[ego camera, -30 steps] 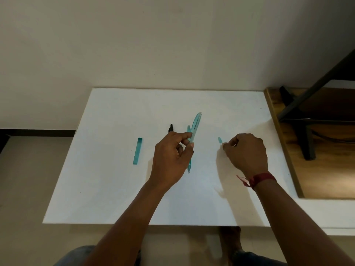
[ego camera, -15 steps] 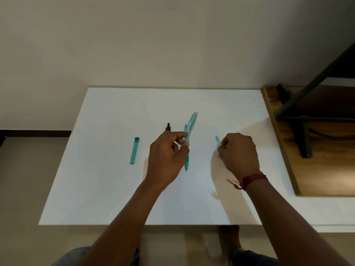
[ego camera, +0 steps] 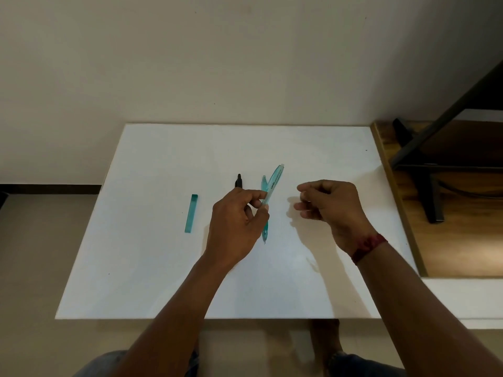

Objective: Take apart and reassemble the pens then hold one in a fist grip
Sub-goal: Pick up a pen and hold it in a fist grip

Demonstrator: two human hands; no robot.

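My left hand [ego camera: 234,229] pinches a translucent teal pen [ego camera: 275,180] between thumb and fingers. The pen slants, its clicker end up to the right and its tip down near the white table [ego camera: 136,268]. Just behind it lies a second teal pen part [ego camera: 263,183]. The end of a black pen [ego camera: 239,180] pokes out above my left knuckles, with the rest hidden. A flat teal pen piece [ego camera: 191,213] lies alone to the left. My right hand [ego camera: 332,205] hovers right of the pen with fingers curled. The small teal piece it pinched is hidden inside them.
The white table stands against a beige wall. To its right is a wooden surface [ego camera: 462,240] carrying a black metal stand [ego camera: 432,197]. My knees show below the near table edge.
My right hand has lifted off the table and curled in, and the small teal piece at its fingertips is no longer visible. My left hand keeps holding the teal pen, barely shifted.
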